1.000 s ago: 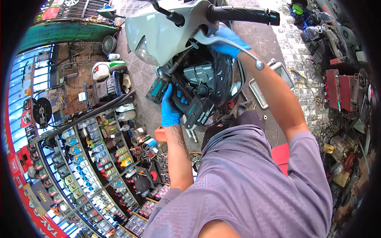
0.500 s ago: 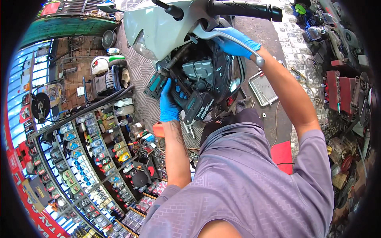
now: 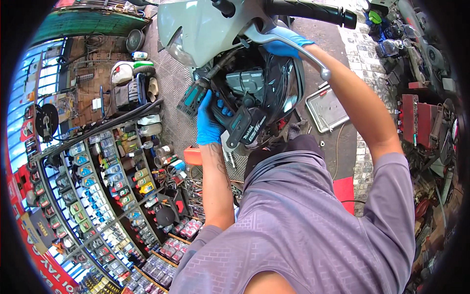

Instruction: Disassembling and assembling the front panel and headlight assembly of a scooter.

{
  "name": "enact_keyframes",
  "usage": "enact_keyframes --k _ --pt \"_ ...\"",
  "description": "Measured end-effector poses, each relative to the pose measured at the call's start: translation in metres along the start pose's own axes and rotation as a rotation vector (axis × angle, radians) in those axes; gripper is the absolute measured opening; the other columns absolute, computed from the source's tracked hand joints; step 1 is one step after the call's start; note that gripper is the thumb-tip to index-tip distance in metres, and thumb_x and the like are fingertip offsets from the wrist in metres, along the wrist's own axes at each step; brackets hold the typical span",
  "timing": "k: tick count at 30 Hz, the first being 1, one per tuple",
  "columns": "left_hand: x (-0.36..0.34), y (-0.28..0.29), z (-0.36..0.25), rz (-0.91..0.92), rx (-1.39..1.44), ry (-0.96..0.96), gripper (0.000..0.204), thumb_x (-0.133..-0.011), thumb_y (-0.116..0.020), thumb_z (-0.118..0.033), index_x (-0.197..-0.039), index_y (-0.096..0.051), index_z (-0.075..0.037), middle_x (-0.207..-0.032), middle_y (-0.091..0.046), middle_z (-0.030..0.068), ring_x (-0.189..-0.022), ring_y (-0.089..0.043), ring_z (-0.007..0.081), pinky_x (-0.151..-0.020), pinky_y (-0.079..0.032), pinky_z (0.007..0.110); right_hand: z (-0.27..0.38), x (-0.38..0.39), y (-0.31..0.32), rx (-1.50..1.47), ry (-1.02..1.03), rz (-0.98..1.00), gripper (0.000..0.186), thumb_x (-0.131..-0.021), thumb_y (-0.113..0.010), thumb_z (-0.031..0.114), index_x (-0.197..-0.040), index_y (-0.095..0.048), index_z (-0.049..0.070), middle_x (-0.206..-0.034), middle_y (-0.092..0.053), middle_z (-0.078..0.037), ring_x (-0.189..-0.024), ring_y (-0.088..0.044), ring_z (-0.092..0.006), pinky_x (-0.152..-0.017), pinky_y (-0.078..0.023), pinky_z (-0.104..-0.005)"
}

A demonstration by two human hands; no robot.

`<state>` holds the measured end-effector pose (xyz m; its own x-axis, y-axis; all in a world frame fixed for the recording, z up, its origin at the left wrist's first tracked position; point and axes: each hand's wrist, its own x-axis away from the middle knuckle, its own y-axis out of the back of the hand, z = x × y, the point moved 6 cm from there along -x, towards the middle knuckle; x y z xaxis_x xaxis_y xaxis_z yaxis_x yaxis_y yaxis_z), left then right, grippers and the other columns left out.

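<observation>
My left hand [image 3: 209, 128], in a blue glove, is wrapped round the handle of a teal and black cordless impact driver [image 3: 247, 128]. From the driver a long bit extension points up and to the right, its tip running in under the grey front panel [image 3: 200, 27] of a scooter. Gloved in blue as well, my right hand [image 3: 284, 43] reaches behind the silver brake lever [image 3: 311, 58], against the scooter's upper body. Its fingers are hidden there. A black rubber handlebar grip [image 3: 313, 11] juts out above that hand.
A grey metal tray [image 3: 316, 116] lies on the floor right of the scooter. Further right stands a red metal box [image 3: 418, 122] amid piled parts. Shelves of bottles [image 3: 115, 171] fill the left side. An orange bin [image 3: 193, 156] sits by my left forearm.
My right hand has slid further forward behind the brake lever, so less of it shows. My left hand still holds the driver in nearly the same place. The view has shifted slightly.
</observation>
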<state>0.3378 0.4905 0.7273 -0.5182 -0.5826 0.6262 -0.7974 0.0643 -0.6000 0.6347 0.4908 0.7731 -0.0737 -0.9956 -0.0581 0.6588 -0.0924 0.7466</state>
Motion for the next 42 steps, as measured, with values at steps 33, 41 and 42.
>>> enact_keyframes --k 33,41,42 --pt "0.013 0.000 -0.010 -0.222 -0.143 -0.033 0.018 -0.090 -0.064 -0.029 -0.087 -0.063 -0.012 -0.062 -0.055 -0.0007 -0.050 -0.050 0.0164 -0.047 -0.040 0.029 0.000 0.001 -0.003 0.106 0.190 0.131 0.014 -0.085 -0.058 0.014 -0.084 -0.068 0.004 -0.078 -0.066 -0.019 -0.070 -0.063 -0.0330 -0.069 -0.051 -0.0360" --pt "0.005 0.004 -0.013 -0.182 -0.135 -0.025 0.018 -0.090 -0.064 -0.030 -0.089 -0.064 -0.012 -0.062 -0.055 -0.0010 -0.049 -0.050 0.0160 -0.047 -0.041 0.030 -0.024 -0.008 -0.029 0.320 0.320 0.028 0.019 -0.083 -0.060 0.015 -0.096 -0.069 0.006 -0.076 -0.066 -0.017 -0.070 -0.064 -0.0322 -0.064 -0.051 -0.0394" --pt "0.012 0.014 -0.017 -0.202 -0.125 -0.035 0.018 -0.090 -0.064 -0.030 -0.089 -0.064 -0.012 -0.062 -0.055 -0.0010 -0.049 -0.050 0.0160 -0.047 -0.041 0.030 0.000 -0.008 -0.017 0.055 -0.018 0.106 0.019 -0.082 -0.060 0.015 -0.096 -0.069 0.005 -0.076 -0.067 -0.017 -0.070 -0.064 -0.0329 -0.064 -0.051 -0.0404"
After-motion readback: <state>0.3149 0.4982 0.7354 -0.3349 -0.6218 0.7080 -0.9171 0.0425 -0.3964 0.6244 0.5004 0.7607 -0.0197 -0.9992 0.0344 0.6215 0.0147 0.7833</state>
